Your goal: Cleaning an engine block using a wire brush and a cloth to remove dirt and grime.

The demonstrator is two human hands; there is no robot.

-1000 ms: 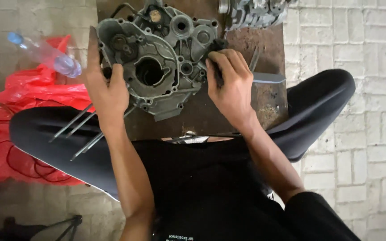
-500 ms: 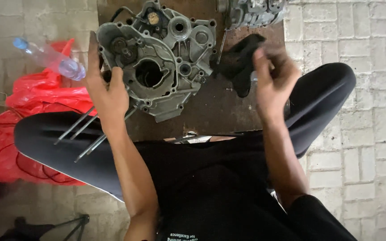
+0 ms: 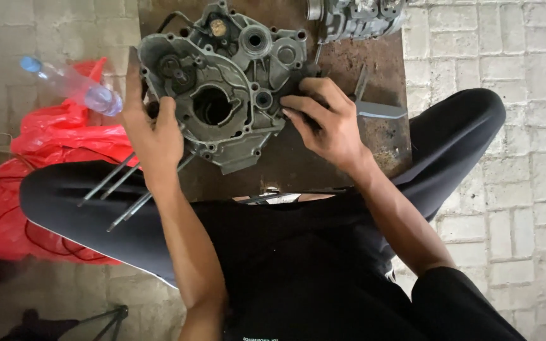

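- The paved floor [image 3: 488,57] of pale bricks runs all round; the person sits on it with legs spread either side of a rusty board [image 3: 323,158].
- A red bag [image 3: 45,158] lies crumpled beside the left leg, with a clear bottle [image 3: 71,85] on top of it.
- The casing [image 3: 222,88], a grey engine crankcase half, lies flat on the board, open side up, between the two hands. It sits where it sat a second ago; it has not turned or slid.
- A second metal engine part [image 3: 355,16] lies at the board's far edge, apart from the casing.
- The left hand [image 3: 153,136] holds the casing's left edge, thumb over the rim and fingers spread along it, just as in the earlier views.
- The right hand [image 3: 330,123] has changed most: half a second ago it was lifted off to the side holding something dark; now it is back down against the casing's right edge, fingers curled and pressing at the rim. Whether they still pinch that dark piece I cannot tell.
- To my eye both hands now steady the casing for work on its right side.
- Thin rods [image 3: 134,192] lie across the left thigh, under the left wrist.
- A grey flat blade [image 3: 380,110] rests on the board just right of the right hand.
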